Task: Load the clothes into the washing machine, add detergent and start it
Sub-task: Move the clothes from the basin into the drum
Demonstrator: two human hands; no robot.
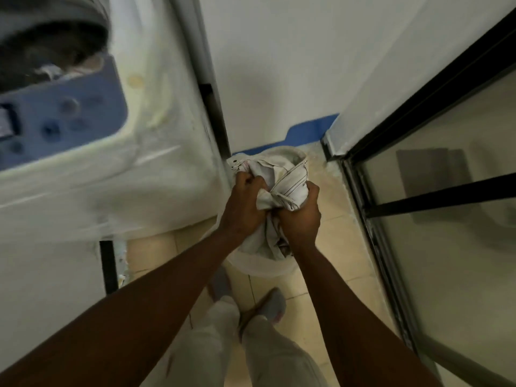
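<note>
A white top-loading washing machine fills the upper left, its drum opening dark with some laundry inside and a blue control panel below it. To its right, low over the floor, my left hand and my right hand both clutch a bunched white garment with thin stripes. The garment hangs over a white laundry basket standing on the floor; most of the basket is hidden behind my hands and the cloth.
A white wall with a blue skirting strip stands behind the basket. A black-framed glass door runs along the right. Beige floor tiles and my legs and feet lie below.
</note>
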